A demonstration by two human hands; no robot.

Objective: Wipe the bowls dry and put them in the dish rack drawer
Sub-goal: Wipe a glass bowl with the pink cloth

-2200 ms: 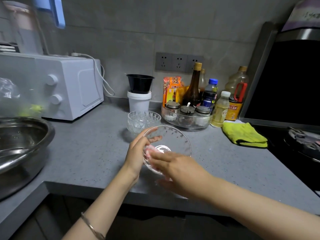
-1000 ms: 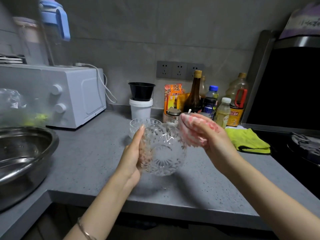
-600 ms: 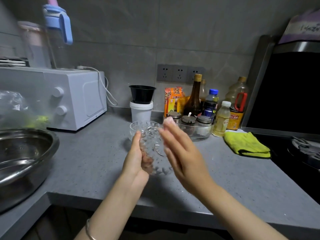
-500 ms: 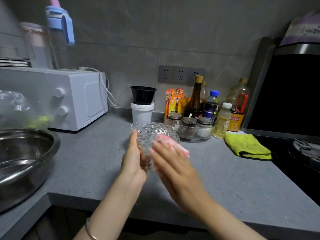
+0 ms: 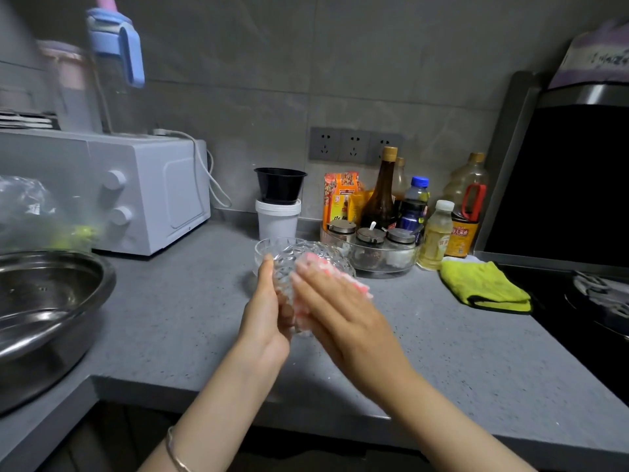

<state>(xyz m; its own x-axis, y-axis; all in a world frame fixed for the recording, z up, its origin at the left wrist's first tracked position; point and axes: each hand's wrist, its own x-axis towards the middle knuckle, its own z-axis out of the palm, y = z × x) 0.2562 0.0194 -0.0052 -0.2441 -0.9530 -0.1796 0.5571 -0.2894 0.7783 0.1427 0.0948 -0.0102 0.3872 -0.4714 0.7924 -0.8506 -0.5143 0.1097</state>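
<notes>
My left hand [image 5: 269, 318] grips a cut-glass bowl [image 5: 306, 255] by its left side and holds it tipped above the grey counter [image 5: 177, 315]. My right hand [image 5: 343, 321] lies flat-fingered on the bowl's outer wall and presses a pink cloth [image 5: 355, 284] against it. The fingers of my left hand are hidden behind the glass. A second glass bowl [image 5: 263, 247] stands upright on the counter just behind the held one, mostly covered by it. No dish rack drawer is in view.
A large steel basin [image 5: 44, 301] sits at the left and a white microwave [image 5: 149, 192] behind it. A white tub topped by a black bowl [image 5: 277, 219], a tray of condiment jars and bottles [image 5: 374, 260], a yellow cloth [image 5: 483, 287] and a stove [image 5: 595, 301] line the back and right.
My left hand turned the bowl from rim-up to tipped on its side. My right hand lifted the pink cloth out of the bowl and now rubs it over the outside.
</notes>
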